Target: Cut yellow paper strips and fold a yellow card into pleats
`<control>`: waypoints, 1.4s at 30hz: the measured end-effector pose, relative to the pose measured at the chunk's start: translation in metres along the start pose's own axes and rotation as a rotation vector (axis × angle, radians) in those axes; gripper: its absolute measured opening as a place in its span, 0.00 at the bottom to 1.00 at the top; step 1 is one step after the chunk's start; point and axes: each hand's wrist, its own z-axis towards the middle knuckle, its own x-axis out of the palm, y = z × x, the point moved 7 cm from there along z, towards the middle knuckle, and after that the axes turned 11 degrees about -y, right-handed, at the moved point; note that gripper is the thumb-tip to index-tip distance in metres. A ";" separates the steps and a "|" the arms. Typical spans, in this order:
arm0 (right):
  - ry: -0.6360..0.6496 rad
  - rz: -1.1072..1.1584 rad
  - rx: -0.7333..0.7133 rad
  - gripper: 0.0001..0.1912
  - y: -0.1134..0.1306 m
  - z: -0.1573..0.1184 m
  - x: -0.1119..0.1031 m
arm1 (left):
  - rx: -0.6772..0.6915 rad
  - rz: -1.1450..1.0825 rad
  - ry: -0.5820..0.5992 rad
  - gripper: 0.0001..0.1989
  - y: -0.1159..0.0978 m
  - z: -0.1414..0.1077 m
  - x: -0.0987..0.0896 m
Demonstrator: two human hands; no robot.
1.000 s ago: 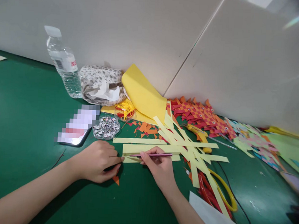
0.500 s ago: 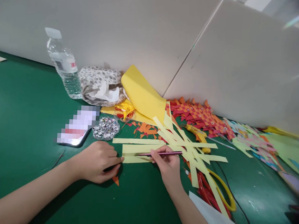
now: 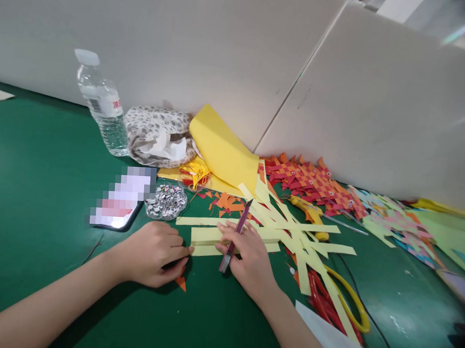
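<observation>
A folded piece of pale yellow paper point(image 3: 204, 236) lies on the green table, with a lengthwise crease or slit along it. My left hand point(image 3: 156, 254) is closed, its fingertips pinching the paper's lower left corner. Over the middle of that paper rests my right hand point(image 3: 247, 255), gripping a slim purple utility knife point(image 3: 237, 231) between the fingers. The knife slants, its metal end toward me, and the fingertips touch the paper. Just behind lies a long pale yellow strip point(image 3: 199, 221). A heap of similar strips point(image 3: 301, 242) crosses to the right.
Behind are a phone point(image 3: 122, 199), a tray of googly eyes point(image 3: 166, 201), a water bottle point(image 3: 103, 110), a patterned pouch point(image 3: 157, 120) and yellow sheets point(image 3: 226, 147). To the right are a yellow glue gun point(image 3: 310, 212), woven paper fish point(image 3: 306, 180), and red-and-yellow handles point(image 3: 360, 305).
My right hand has moved slightly left and turned, flattening its fingers onto the paper. The knife has swung from nearly level to steeply slanted. My left hand stays at the paper's end.
</observation>
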 end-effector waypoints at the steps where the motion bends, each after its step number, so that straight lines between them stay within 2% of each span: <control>1: -0.002 -0.006 0.005 0.11 -0.002 0.000 0.001 | 0.004 0.003 0.003 0.11 0.000 0.000 0.000; 3: -0.023 0.012 -0.001 0.11 -0.002 -0.001 0.002 | 0.002 0.008 0.000 0.11 -0.001 0.000 0.000; 5: -0.091 0.025 -0.018 0.09 0.000 -0.002 -0.002 | -0.057 0.022 -0.042 0.10 0.001 0.001 -0.003; 7: -0.181 0.031 -0.019 0.09 0.004 -0.001 -0.009 | -0.207 0.048 -0.128 0.12 0.008 0.003 -0.009; 9: -0.256 0.035 -0.005 0.10 0.007 0.000 -0.016 | -0.438 0.063 -0.181 0.14 0.020 0.001 -0.013; 11: -0.287 0.047 0.006 0.11 0.011 0.001 -0.018 | -0.624 0.037 -0.164 0.15 0.027 -0.001 -0.011; 13: -0.289 0.069 0.007 0.12 0.015 0.000 -0.018 | -0.748 -0.034 -0.108 0.20 0.030 -0.003 -0.003; 16: -0.278 0.107 -0.012 0.12 0.021 -0.002 -0.016 | -0.893 -0.184 -0.031 0.20 0.032 -0.007 0.012; 19: -0.270 0.115 -0.034 0.12 0.025 -0.002 -0.015 | -0.987 -0.403 -0.013 0.20 0.030 -0.010 0.024; 22: -0.282 0.096 -0.044 0.12 0.027 -0.001 -0.017 | -1.040 -0.566 0.029 0.18 0.026 -0.012 0.032; 26: -0.287 0.081 -0.040 0.13 0.026 -0.001 -0.018 | -1.082 -0.568 0.089 0.16 0.024 -0.016 0.034; 33: -0.314 0.044 -0.024 0.13 0.022 -0.001 -0.022 | -1.030 -0.560 -0.005 0.21 0.026 -0.008 0.026; 42: -0.197 0.041 -0.119 0.09 0.038 -0.002 -0.010 | -0.929 -0.439 0.101 0.22 0.015 -0.010 0.036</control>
